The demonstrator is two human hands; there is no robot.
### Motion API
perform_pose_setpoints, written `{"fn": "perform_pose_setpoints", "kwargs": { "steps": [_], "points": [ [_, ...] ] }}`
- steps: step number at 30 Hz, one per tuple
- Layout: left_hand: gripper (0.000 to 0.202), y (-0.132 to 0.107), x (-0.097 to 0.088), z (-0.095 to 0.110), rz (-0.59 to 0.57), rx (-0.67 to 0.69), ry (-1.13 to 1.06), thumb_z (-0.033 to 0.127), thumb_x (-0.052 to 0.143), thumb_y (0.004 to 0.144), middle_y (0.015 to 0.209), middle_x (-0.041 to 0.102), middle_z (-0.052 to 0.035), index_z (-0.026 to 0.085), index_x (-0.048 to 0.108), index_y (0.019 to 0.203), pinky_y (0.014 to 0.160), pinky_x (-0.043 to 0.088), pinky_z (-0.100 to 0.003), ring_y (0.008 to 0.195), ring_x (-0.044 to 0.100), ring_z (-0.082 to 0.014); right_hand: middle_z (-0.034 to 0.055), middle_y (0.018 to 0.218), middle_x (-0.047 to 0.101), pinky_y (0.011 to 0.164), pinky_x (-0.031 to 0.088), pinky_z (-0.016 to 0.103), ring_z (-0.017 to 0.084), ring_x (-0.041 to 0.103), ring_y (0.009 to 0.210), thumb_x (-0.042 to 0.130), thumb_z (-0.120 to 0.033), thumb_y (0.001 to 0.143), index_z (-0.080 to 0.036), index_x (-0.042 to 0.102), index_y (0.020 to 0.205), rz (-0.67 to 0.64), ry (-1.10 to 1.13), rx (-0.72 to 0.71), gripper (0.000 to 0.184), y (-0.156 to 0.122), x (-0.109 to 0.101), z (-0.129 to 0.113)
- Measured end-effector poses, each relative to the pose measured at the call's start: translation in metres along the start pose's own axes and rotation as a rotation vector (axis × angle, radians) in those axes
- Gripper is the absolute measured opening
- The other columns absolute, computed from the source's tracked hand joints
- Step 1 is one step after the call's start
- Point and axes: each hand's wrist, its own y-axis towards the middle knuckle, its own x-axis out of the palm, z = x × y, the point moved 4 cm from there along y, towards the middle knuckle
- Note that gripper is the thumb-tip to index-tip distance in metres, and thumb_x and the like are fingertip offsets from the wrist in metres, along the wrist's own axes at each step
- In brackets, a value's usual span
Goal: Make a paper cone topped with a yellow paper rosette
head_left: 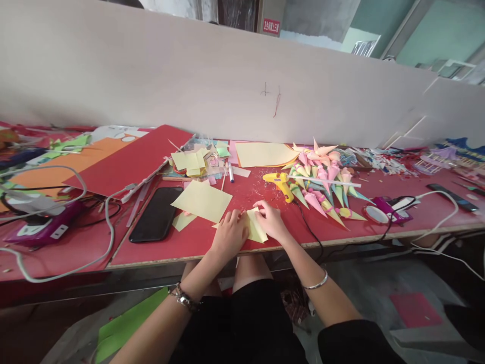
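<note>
Both hands rest on the red table (341,230) near its front edge, on one small pale yellow paper square (256,230). My left hand (229,235) presses the paper's left side with fingers curled. My right hand (270,219) pinches the paper's upper edge, folding it. A larger yellow sheet (202,200) lies just to the upper left of my hands. A yellow glue gun (279,183) lies beyond my right hand.
A black phone (156,214) lies left of the hands. Several rolled paper cones (326,179) are piled to the right. A big red card (132,161), orange card (56,169), paper scraps, cables and a purple power strip (41,227) fill the left side.
</note>
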Motion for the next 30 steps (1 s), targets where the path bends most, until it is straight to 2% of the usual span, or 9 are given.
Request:
{"fn": "perform_pose_setpoints", "kwargs": {
  "steps": [5,10,15,19,22,25,30],
  "points": [
    [0.038,0.002,-0.001,0.004,-0.012,0.013,0.072,0.022,0.041,0.079,0.102,0.051,-0.0106,0.011,0.046,0.114,0.077,0.041,-0.033,0.094,0.046,-0.0227,0.0005,0.069,0.066,0.080,0.026,0.033,0.017,0.059,0.067,0.038,-0.019,0.083,-0.020,0.050,0.097,0.065,-0.221,-0.029,0.019,-0.010,0.008,-0.001],
    [0.039,0.003,-0.004,0.010,-0.045,0.055,0.161,0.020,0.040,0.079,0.106,0.053,-0.0121,0.008,0.046,0.115,0.075,0.041,-0.034,0.096,0.046,-0.0235,0.0023,0.067,0.067,0.083,0.022,0.034,0.017,0.059,0.064,0.035,-0.018,0.085,-0.021,0.051,0.098,0.110,-0.345,-0.017,0.021,-0.017,0.008,-0.002],
    [0.039,0.003,-0.003,0.013,-0.037,0.057,0.196,0.017,0.037,0.080,0.109,0.053,-0.0136,0.007,0.044,0.118,0.072,0.041,-0.034,0.096,0.046,-0.0245,0.0020,0.067,0.066,0.084,0.021,0.035,0.017,0.059,0.066,0.039,-0.025,0.083,-0.020,0.051,0.099,0.154,-0.262,0.054,0.021,-0.025,0.001,0.006],
    [0.040,0.002,-0.002,0.014,-0.040,0.051,0.201,0.016,0.037,0.080,0.108,0.053,-0.0132,0.008,0.044,0.118,0.071,0.040,-0.033,0.096,0.046,-0.0241,-0.0020,0.066,0.065,0.090,0.018,0.040,0.018,0.059,0.069,0.049,-0.037,0.076,-0.022,0.042,0.112,0.117,-0.069,0.086,0.040,-0.034,-0.001,0.004],
    [0.041,0.002,-0.003,0.013,-0.050,0.045,0.186,0.017,0.039,0.080,0.109,0.053,-0.0132,0.008,0.043,0.119,0.072,0.040,-0.033,0.096,0.047,-0.0239,-0.0013,0.069,0.066,0.090,0.019,0.040,0.018,0.060,0.076,0.047,-0.029,0.076,-0.024,0.042,0.112,0.044,0.000,0.083,0.037,-0.040,0.001,-0.002],
    [0.041,0.001,-0.004,0.013,-0.043,0.046,0.177,0.017,0.037,0.081,0.111,0.052,-0.0141,0.006,0.043,0.120,0.074,0.039,-0.034,0.098,0.046,-0.0243,0.0008,0.071,0.067,0.089,0.021,0.038,0.019,0.059,0.080,0.043,-0.021,0.077,-0.023,0.044,0.110,0.047,-0.021,0.088,0.032,-0.043,0.001,-0.003],
    [0.040,0.001,-0.003,0.013,-0.038,0.048,0.184,0.017,0.037,0.081,0.112,0.052,-0.0136,0.006,0.043,0.120,0.076,0.040,-0.033,0.099,0.046,-0.0240,0.0003,0.061,0.064,0.087,0.021,0.038,0.017,0.059,0.067,0.037,-0.018,0.080,-0.020,0.049,0.106,0.093,-0.181,0.080,0.029,-0.048,-0.003,0.007]
  ]
}}
